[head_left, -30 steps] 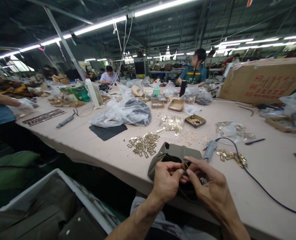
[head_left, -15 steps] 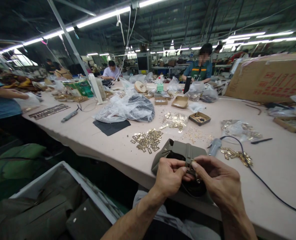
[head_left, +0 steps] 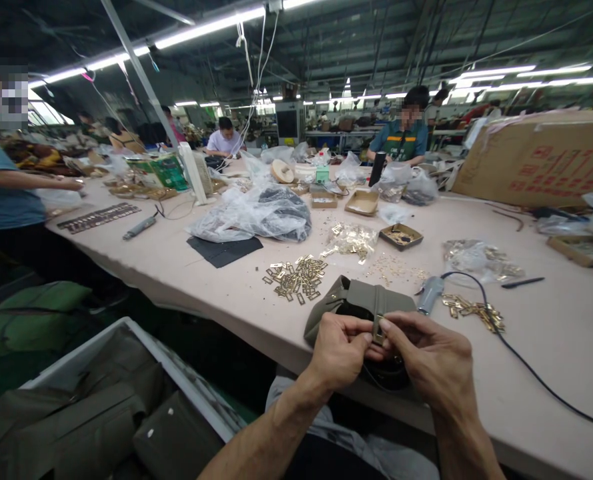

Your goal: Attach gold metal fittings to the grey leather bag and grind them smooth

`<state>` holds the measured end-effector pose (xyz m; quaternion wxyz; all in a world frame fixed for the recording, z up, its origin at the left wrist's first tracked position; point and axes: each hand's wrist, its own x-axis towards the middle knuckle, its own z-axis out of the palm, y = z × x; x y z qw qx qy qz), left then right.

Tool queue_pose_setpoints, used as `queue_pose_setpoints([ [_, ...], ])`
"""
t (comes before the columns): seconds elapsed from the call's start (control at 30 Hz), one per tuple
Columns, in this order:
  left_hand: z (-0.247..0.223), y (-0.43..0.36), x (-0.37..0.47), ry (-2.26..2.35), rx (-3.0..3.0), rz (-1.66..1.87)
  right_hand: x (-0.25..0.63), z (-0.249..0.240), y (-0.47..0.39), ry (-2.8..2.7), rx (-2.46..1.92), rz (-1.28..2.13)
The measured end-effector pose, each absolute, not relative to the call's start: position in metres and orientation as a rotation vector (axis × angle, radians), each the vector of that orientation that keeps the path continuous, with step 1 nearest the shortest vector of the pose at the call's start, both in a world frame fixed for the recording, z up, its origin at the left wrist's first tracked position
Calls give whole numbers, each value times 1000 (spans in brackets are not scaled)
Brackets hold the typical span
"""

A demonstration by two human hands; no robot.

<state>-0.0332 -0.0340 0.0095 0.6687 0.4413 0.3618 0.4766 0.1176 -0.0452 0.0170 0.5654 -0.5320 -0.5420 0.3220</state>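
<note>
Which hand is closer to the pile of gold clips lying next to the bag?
Left. The left hand sits just below the gold clips; the right hand is farther off, across the bag.

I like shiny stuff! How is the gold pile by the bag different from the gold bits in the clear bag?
The loose gold pile lies bare and spread flat on the table; the bagged gold pieces sit bunched inside clear plastic, farther from the hands. Both are small brass-coloured metal fittings.

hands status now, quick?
Left hand: closed, pinching the small brass metal buckle on the olive-grey leather bag.
Right hand: closed, pinching the same buckle.
</note>
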Motion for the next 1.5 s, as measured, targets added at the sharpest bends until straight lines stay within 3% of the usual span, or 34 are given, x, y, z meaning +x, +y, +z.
queue_pose_setpoints([
  [0.73, 12, -32, -23, 870, 924, 1125, 117, 10, -44, -1439, -1241, 491],
  [1.23, 28, -25, -17, 900, 948, 1156, 134, 16, -43, -1906, -762, -154],
  [1.5, 25, -36, -24, 904, 1414, 1267, 137, 12, -38, -1774, -807, -4],
])
